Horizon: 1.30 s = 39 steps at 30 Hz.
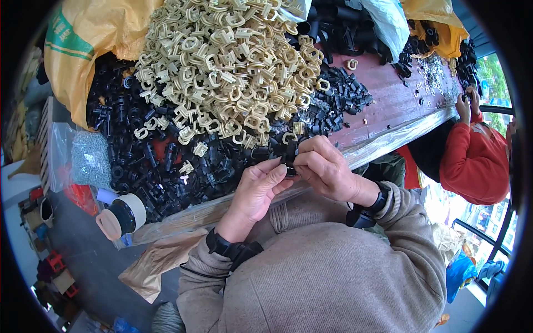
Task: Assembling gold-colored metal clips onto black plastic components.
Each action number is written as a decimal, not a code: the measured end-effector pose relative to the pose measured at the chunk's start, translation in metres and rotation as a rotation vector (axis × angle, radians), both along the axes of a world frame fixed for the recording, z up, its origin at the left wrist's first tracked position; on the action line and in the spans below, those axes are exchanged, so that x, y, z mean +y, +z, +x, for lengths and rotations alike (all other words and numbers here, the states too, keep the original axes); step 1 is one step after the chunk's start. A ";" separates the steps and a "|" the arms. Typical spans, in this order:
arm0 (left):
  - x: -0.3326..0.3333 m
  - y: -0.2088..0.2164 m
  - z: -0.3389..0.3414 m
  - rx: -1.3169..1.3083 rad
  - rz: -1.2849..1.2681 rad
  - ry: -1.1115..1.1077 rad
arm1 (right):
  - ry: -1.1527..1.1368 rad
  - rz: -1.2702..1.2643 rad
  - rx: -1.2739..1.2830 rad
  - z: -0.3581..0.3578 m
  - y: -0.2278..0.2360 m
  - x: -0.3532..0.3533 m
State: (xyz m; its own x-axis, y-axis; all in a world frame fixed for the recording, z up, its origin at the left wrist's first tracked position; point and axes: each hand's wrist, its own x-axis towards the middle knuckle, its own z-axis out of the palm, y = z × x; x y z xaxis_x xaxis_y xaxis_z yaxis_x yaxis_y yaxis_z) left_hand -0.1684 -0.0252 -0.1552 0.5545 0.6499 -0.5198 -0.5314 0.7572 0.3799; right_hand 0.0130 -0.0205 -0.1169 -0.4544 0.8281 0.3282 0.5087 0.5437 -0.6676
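Observation:
Close together at the table's near edge, my left hand (pixel 256 188) and my right hand (pixel 326 168) both grip a small black plastic part (pixel 291 151). Its upper end stands up between the fingers; the lower end is partly hidden by my thumbs. Just beyond the hands rises a large heap of cream plastic clips (pixel 222 72), ring-shaped with prongs. Small black plastic parts (pixel 208 172) lie spread in front of and left of that heap. Another pile of short black pieces (pixel 344 91) is to the right of the cream heap.
A clear bag of small metal pieces (pixel 90 158) and a lidded jar (pixel 125 213) stand at the left edge. Yellow sacks (pixel 100 39) border the back left. Plastic sheeting (pixel 388 139) wraps the table edge. At far right, a person in red (pixel 477 161) handles a dark part.

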 end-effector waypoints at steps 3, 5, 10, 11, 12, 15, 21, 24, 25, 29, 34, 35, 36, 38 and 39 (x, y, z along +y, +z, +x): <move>-0.001 0.001 0.002 0.008 -0.007 -0.004 | -0.021 0.064 0.011 0.000 0.001 -0.003; -0.002 0.002 0.002 0.001 -0.009 -0.007 | -0.027 0.065 0.023 0.001 -0.001 -0.007; -0.002 0.000 0.003 -0.060 -0.031 -0.062 | -0.098 0.032 0.156 -0.001 -0.013 -0.014; -0.002 0.001 0.003 -0.060 -0.030 -0.062 | -0.130 0.015 0.210 -0.001 -0.014 -0.014; -0.002 0.002 0.004 -0.068 -0.023 -0.056 | -0.131 0.016 0.209 -0.001 -0.014 -0.014; -0.003 0.005 0.004 -0.084 -0.011 -0.041 | -0.076 0.062 0.133 0.000 -0.011 -0.014; -0.004 0.002 0.004 -0.040 -0.005 -0.035 | -0.035 0.080 0.011 0.003 -0.005 -0.013; -0.003 0.002 0.006 0.007 0.008 -0.045 | -0.024 0.083 -0.048 0.003 -0.004 -0.012; -0.003 0.003 0.006 0.037 0.017 -0.054 | -0.046 0.024 0.003 0.002 -0.004 -0.012; -0.001 0.007 0.008 0.069 0.059 -0.080 | -0.078 -0.175 0.149 0.005 -0.005 -0.009; 0.003 0.011 0.003 0.072 0.126 -0.120 | -0.149 -0.280 0.125 0.029 0.002 0.012; 0.003 0.011 0.003 0.070 0.127 -0.122 | -0.198 -0.249 0.069 0.035 0.003 0.019; 0.003 0.010 0.003 0.066 0.129 -0.120 | -0.199 -0.248 0.068 0.040 0.002 0.028; 0.003 0.008 0.002 0.061 0.135 -0.111 | -0.408 0.007 -0.102 0.051 -0.001 0.051; 0.003 0.007 0.001 0.062 0.136 -0.106 | -0.403 0.008 -0.100 0.054 -0.008 0.061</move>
